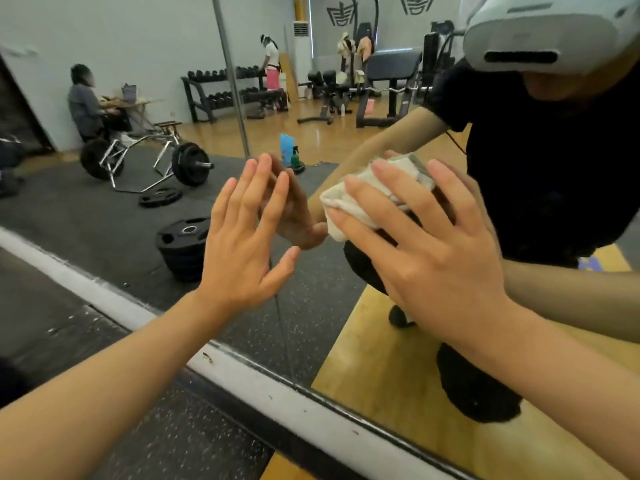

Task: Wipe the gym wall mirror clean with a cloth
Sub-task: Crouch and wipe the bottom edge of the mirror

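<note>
The gym wall mirror point(114, 216) fills most of the view, low down near the floor. My left hand point(242, 237) lies flat on the glass with straight, spread fingers and meets its own reflection. My right hand point(426, 247) presses a crumpled white cloth point(349, 202) against the mirror with its fingers spread straight over it. The cloth sticks out to the left of and above my fingers. My reflection, crouching in dark clothes with a white headset, sits behind the right hand.
A white strip point(242, 379) runs along the mirror's bottom edge, with dark speckled rubber flooring point(173, 441) below it. A vertical seam point(284, 341) splits the mirror panels. Reflected are weight plates, a trap bar, a dumbbell rack, benches, a spray bottle and two people.
</note>
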The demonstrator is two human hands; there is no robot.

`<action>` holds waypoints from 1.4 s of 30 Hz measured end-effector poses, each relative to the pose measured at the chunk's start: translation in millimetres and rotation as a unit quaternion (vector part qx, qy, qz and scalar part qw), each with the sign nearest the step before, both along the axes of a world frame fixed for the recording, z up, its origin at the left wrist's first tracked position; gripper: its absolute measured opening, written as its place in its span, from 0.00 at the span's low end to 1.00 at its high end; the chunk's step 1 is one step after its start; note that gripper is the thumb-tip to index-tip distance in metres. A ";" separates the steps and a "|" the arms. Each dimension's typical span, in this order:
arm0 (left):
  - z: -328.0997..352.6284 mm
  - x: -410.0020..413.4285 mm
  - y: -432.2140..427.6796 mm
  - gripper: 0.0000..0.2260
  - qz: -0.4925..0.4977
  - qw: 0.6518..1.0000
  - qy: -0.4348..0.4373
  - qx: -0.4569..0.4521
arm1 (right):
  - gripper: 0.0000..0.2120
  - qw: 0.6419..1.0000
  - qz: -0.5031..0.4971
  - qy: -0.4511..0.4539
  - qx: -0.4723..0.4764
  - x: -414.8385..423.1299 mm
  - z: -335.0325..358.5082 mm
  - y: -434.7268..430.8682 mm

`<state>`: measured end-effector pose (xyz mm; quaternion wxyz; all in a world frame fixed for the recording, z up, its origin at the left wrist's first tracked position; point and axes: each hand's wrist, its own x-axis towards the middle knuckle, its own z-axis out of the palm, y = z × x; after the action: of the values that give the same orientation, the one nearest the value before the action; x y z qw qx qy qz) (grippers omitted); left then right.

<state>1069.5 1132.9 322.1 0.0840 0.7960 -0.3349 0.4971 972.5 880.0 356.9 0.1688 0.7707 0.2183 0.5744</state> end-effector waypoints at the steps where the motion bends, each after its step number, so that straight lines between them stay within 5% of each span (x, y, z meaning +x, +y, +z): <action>1: 2.6 -3.1 2.3 0.35 -0.003 1.000 0.005 0.005 | 0.17 1.000 -0.004 -0.001 0.003 -1.3 -2.2 0.9; 12: 22.6 33.0 25.2 0.35 -0.018 0.996 -0.048 0.070 | 0.19 0.996 0.015 0.076 -0.045 -2.7 -3.4 -20.9; 20: 4.6 64.0 7.7 0.40 -0.059 0.990 -0.131 0.005 | 0.20 0.990 0.050 0.124 -0.037 -2.9 22.2 -8.5; 27: 1.0 70.6 6.5 0.40 -0.083 0.983 -0.164 -0.027 | 0.17 0.996 -0.016 0.043 -0.077 40.0 50.3 65.5; 34: -1.2 73.5 7.1 0.39 -0.089 0.980 -0.172 -0.038 | 0.19 0.985 -0.040 0.161 -0.048 -40.9 29.8 -10.6; 42: -1.8 73.8 7.2 0.39 -0.092 0.979 -0.175 -0.045 | 0.16 0.994 -0.018 0.071 -0.079 22.2 41.0 51.8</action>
<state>1143.3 1140.1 320.3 0.1055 0.6582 -0.3930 0.6334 994.8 931.8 398.0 0.2230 0.7974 0.2606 0.4965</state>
